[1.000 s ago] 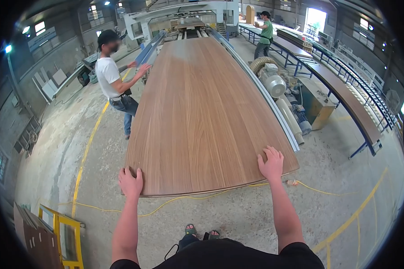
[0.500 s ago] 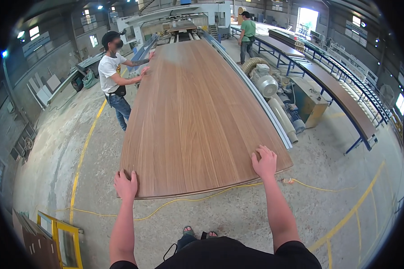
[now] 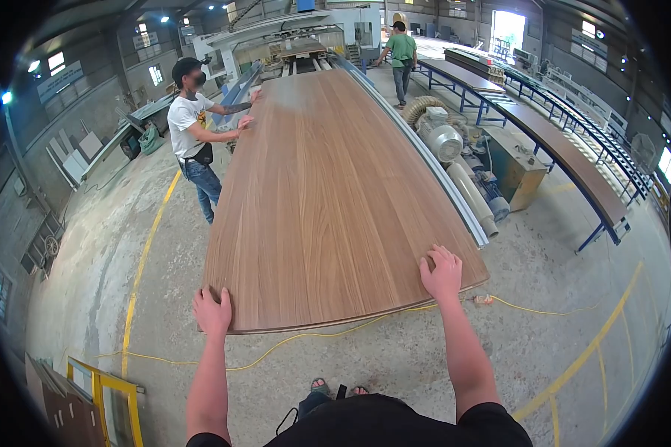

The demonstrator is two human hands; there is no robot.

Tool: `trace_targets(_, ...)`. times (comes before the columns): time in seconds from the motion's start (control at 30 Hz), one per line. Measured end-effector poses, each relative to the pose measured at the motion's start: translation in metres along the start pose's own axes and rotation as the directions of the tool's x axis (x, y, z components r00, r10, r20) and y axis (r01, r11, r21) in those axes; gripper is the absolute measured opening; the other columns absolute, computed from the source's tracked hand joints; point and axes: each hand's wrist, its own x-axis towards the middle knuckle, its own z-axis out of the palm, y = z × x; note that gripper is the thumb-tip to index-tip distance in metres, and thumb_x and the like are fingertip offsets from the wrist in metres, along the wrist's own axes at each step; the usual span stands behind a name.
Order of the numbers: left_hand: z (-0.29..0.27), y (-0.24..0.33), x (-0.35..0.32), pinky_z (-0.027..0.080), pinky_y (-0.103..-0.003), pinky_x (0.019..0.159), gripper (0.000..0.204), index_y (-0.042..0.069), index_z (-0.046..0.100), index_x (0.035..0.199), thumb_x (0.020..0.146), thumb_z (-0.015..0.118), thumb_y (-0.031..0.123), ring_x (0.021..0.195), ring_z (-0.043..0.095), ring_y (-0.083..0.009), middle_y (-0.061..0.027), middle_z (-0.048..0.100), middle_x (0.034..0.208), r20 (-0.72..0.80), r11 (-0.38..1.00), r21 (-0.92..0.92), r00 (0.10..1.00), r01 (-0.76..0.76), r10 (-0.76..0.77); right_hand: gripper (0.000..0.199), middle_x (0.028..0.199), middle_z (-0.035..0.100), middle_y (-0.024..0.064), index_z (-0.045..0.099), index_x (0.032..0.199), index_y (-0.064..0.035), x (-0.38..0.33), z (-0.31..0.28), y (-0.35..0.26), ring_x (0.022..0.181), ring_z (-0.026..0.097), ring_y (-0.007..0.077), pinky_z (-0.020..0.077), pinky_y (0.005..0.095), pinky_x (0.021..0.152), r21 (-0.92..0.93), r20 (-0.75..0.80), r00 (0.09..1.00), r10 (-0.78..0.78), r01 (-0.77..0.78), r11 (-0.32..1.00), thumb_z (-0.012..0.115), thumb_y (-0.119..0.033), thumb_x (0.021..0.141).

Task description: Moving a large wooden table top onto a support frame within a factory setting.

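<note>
Item: large wood-veneer board [image 3: 328, 201], lying flat, running from my hands at 6 o'clock away toward 12 o'clock.
Left hand: my left hand [image 3: 213, 311] lies palm down on the near left corner, fingers spread on top; I cannot tell whether the thumb hooks under the edge.
Right hand: my right hand [image 3: 442, 274] rests flat near the near right corner, fingers open on the face, not clenched around anything.
Helper: a person in a white shirt [image 3: 190, 134] at 11 o'clock has both hands on the board's left edge.
Handling note: I judge it best to keep both palms level and pressure even, matching the helper so the board does not twist or skew against the metal rail [image 3: 432, 167] at 2 o'clock.
Underfoot: yellow cable [image 3: 306, 339] crosses the floor just below the near edge; mind the feet.
Bystander: a person in a green shirt [image 3: 402, 52] at 12 o'clock, well apart.
Not visible: the board's underside and supports; its far end merges with the machine [image 3: 298, 33].
</note>
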Motion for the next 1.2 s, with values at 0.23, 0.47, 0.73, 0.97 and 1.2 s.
trace_targets(0.23,-0.004,0.0,0.0,0.034,-0.051,0.116,0.06,0.002,0.058,0.137,0.095,0.063,0.045,0.138,0.045,-0.0402,-0.0226,0.05,0.148,0.025,1.0,0.025,1.0,0.004,-0.005,0.016,0.112,0.075,0.0119,0.074,0.096,-0.0065,-0.001,-0.012,-0.008,0.113,0.067,0.0306,0.0438,0.0446,0.102,0.078,-0.047,0.998,0.03,-0.026,0.997,0.071,-0.021,0.089)
trace_targets(0.47,-0.009,-0.007,0.003,0.034,-0.051,0.116,0.061,0.001,0.058,0.137,0.095,0.063,0.045,0.139,0.044,-0.0408,-0.0239,0.05,0.148,0.017,1.0,0.004,1.0,-0.004,0.004,0.009,0.096,0.075,0.0076,0.073,0.094,-0.0077,-0.029,-0.029,-0.019,0.099,0.07,0.0296,0.0471,0.0425,0.096,0.142,-0.111,0.993,0.034,-0.018,0.99,0.07,-0.015,0.09)
trace_targets(0.73,-0.024,-0.017,-0.002,0.038,-0.051,0.115,0.057,0.0,0.062,0.132,0.094,0.067,0.042,0.137,0.047,-0.041,-0.0247,0.052,0.146,0.001,0.998,-0.059,1.0,0.018,-0.018,0.006,0.097,0.077,0.0051,0.073,0.092,-0.0078,-0.052,-0.039,-0.035,0.097,0.072,0.0247,0.0461,0.0453,0.1,0.153,-0.279,0.96,-0.031,0.076,0.985,0.068,-0.011,0.09)
trace_targets(0.97,-0.043,-0.116,0.023,0.053,-0.046,0.088,0.05,-0.007,0.068,0.115,0.098,0.065,0.04,0.099,0.069,-0.044,-0.0277,0.071,0.109,0.245,0.86,-0.5,0.969,0.106,0.022,0.009,0.099,0.076,0.0072,0.073,0.093,-0.0074,-0.076,-0.05,-0.03,0.102,0.071,0.0259,0.0381,0.0492,0.109,0.195,-0.319,0.946,-0.052,0.119,0.974,0.066,-0.009,0.088)
trace_targets(1.2,-0.03,-0.081,0.001,0.051,-0.053,0.086,0.069,-0.01,0.064,0.105,0.093,0.065,0.059,0.1,0.066,-0.0475,-0.0317,0.069,0.105,0.257,0.988,-0.008,0.955,0.152,-0.145,0.015,0.105,0.075,0.0047,0.074,0.093,-0.0087,-0.095,-0.041,-0.038,0.112,0.065,0.027,0.0263,0.0538,0.118,0.072,-0.37,0.929,0.013,0.014,0.997,0.062,-0.016,0.086)
